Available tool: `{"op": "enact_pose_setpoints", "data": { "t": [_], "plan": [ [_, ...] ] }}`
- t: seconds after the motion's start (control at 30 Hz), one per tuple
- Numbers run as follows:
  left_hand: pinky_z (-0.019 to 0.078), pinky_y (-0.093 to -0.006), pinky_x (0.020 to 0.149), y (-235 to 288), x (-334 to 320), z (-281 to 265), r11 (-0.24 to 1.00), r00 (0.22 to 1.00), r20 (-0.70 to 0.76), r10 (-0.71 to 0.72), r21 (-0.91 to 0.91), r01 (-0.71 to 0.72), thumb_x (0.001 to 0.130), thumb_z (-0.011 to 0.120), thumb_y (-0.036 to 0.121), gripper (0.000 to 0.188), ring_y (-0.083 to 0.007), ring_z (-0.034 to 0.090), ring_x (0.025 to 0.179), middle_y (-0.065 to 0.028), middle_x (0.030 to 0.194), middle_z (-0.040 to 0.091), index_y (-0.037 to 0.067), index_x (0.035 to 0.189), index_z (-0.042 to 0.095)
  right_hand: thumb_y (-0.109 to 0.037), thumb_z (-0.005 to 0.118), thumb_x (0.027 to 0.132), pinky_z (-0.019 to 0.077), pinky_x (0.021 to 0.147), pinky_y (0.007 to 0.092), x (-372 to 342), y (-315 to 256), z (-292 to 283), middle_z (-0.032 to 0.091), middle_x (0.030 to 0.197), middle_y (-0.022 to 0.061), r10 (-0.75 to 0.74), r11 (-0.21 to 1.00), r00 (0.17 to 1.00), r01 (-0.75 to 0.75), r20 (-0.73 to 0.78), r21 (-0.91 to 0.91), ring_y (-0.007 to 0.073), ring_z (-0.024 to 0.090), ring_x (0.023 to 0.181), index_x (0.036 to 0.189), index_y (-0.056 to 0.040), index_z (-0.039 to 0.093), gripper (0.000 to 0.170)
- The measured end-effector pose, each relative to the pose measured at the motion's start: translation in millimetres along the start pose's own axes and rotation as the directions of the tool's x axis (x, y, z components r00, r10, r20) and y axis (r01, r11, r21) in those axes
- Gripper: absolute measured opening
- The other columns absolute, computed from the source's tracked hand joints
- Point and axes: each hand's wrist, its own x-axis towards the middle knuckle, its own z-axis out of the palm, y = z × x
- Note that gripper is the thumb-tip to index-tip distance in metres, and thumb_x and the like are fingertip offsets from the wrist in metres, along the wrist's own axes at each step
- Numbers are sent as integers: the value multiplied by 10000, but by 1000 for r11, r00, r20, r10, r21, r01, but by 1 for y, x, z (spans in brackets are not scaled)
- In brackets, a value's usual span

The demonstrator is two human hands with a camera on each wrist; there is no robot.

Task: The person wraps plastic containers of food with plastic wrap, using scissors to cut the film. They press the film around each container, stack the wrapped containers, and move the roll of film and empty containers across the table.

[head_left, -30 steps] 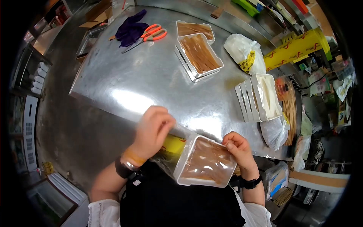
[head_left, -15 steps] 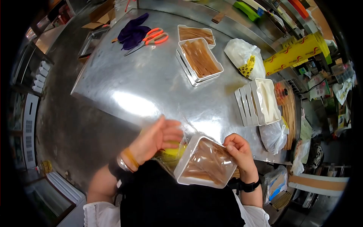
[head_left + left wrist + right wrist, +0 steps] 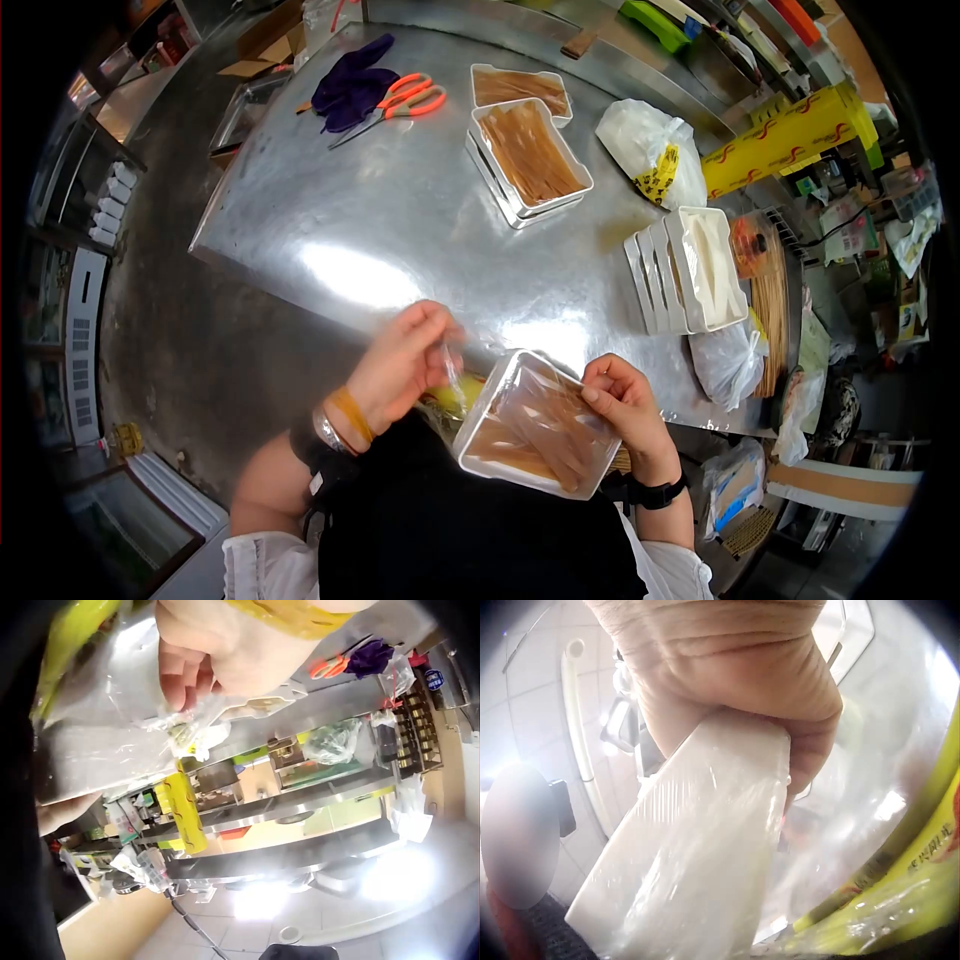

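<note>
You stand at a shiny grey stainless-steel table (image 3: 430, 220), with a dull grey floor (image 3: 220, 330) to its left. On the table's far left lie a crumpled dark purple cloth (image 3: 350, 85) and orange-handled scissors (image 3: 385, 111). Near the far middle, white rectangular trays of thin brown strips (image 3: 530, 150) sit grouped. At the right, a tilted nest of white plastic trays (image 3: 680, 270) stands near a knotted white plastic bag with a yellow label (image 3: 650, 150) and a bundle of slender wooden sticks (image 3: 770, 330). Beyond is a cluttered shelf holding a long yellow printed roll (image 3: 780, 140).

Close to your body, over the near edge, is a white rectangular tray of brown strips under clear film (image 3: 540, 425). Your right hand (image 3: 628, 400) grips its right corner, thumb on top. Your left hand (image 3: 405, 360), fingers curled, pinches loose clear plastic film (image 3: 452, 375) beside the tray, above a yellow wrapped bundle (image 3: 460, 397).

Only the left wrist view shows the bright ceiling lights (image 3: 397, 877). The right wrist view alone shows the ribbed outer wall of the held tray and dark print on the yellow bundle.
</note>
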Motion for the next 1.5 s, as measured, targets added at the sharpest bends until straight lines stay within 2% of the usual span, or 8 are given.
{"op": "enact_pose_setpoints", "data": {
  "t": [0.27,0.5,0.57,0.77,0.9,1.23,1.33,1.5],
  "plan": [
    [477,-256,758,-5,-24,-3,960,997,-5,75,272,-71,971,570,226,203,-87,550,823,-22,941,623,33,975,634,-95,663,923,381,621,159,4,1,1,591,802,-57,-27,998,999,26,17,59,4,513,718,990,-70,566,121],
    [492,-282,815,15,-21,-5,243,662,434,611,693,-679,994,492,124,165,-139,615,904,-82,1007,652,9,911,574,-90,671,916,405,648,160,4,-1,2,589,813,-55,-1,998,1000,-1,30,62,10,524,730,980,-70,571,120],
    [498,-290,820,5,-24,-2,553,801,303,516,597,-581,1004,455,109,158,-155,631,909,-101,995,661,7,931,552,-92,672,916,408,651,161,4,-2,3,590,812,-55,4,998,1000,-5,28,59,11,525,730,978,-71,572,119],
    [515,-283,726,3,-20,6,402,753,278,596,709,-580,1024,436,134,157,-121,607,752,-66,850,630,30,917,489,-94,679,910,407,652,167,4,-2,4,588,808,-54,-37,998,999,36,20,56,9,522,729,977,-69,566,134],
    [481,-239,572,-12,5,7,991,985,114,133,-48,-128,1021,479,194,168,-61,528,645,3,750,539,88,899,523,-95,681,907,398,642,169,0,-4,8,587,812,-51,-110,993,994,110,3,35,6,512,724,978,-67,558,145],
    [454,-177,671,-42,15,39,977,886,436,-158,200,75,940,624,229,166,7,499,769,85,831,522,103,883,530,-128,652,933,380,609,161,-2,-5,20,572,813,-59,-57,998,998,56,30,36,5,504,714,979,-73,555,120],
    [474,-212,696,-44,21,31,809,887,461,-20,529,-256,911,641,232,182,-66,549,727,33,803,548,77,925,548,-145,651,937,374,601,156,1,-9,23,571,807,-65,-43,999,998,43,36,21,-1,499,705,970,-77,561,118],
    [508,-311,719,-5,17,9,-91,910,414,-6,906,-413,890,587,116,167,-326,609,773,-150,952,603,25,1029,582,-171,652,942,349,579,152,12,-2,21,565,778,-79,-48,999,999,48,17,16,-10,476,676,960,-82,573,120]
  ]
}}
